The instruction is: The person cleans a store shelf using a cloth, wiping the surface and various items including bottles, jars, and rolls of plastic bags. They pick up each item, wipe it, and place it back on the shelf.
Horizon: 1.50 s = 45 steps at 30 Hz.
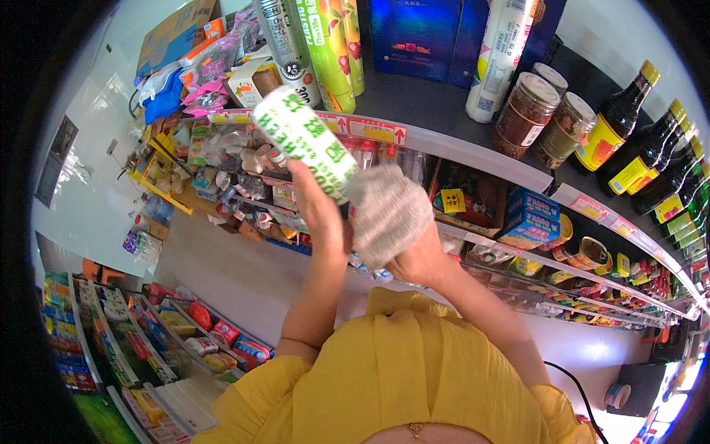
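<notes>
Head view: left hand (319, 211) clamped on a white-green wrap roll (305, 140), frame centre, tilted up-left so its end meets the grey cloth (390, 212) bunched in right hand (421, 259). Sauce bottles (643, 148) upper right.

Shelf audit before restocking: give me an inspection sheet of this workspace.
Surface: dark top shelf with a white price-strip edge.
Job's things: white cylindrical roll with green print; grey knitted cloth pressed against its lower end.
Clutter: brown-filled clear jars, dark sauce bottles with yellow caps, tall green wrapped rolls, blue box.
Hands: left hand grips the roll; right hand holds the cloth.
Cables: black cable at lower right.
Surroundings: packed shop shelves, white floor.
</notes>
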Each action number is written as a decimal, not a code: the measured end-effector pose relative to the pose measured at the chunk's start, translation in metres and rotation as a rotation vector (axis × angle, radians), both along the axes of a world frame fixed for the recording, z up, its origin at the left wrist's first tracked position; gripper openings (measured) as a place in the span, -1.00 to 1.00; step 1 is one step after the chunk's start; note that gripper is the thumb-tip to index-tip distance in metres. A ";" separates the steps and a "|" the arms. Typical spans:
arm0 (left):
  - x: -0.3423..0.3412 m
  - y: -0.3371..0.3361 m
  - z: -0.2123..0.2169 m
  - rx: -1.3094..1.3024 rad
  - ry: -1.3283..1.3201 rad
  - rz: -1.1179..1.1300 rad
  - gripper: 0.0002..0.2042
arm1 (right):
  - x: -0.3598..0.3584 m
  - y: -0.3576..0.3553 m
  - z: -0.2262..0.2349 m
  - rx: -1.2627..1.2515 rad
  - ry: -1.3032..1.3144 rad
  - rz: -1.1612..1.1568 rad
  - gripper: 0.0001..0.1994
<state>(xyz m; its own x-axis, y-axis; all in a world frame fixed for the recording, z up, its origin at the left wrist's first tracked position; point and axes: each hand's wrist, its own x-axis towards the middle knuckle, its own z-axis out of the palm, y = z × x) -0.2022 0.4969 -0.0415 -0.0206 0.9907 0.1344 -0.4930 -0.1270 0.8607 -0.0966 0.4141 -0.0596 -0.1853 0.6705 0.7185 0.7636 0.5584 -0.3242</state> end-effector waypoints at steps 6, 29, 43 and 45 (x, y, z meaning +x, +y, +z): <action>0.001 0.002 0.009 0.189 -0.419 -0.031 -0.38 | 0.000 -0.020 -0.055 -0.531 1.145 0.166 -0.49; 0.129 0.037 0.108 0.946 -0.267 -0.438 -0.57 | 0.014 -0.064 -0.020 -0.374 1.205 0.032 -0.75; 0.164 0.049 0.094 0.912 -0.210 -0.682 -0.52 | 0.032 -0.068 -0.030 -0.353 1.170 -0.063 -0.67; 0.165 0.048 0.093 0.935 -0.169 -0.661 -0.55 | 0.031 -0.067 -0.029 -0.362 1.201 -0.047 -0.67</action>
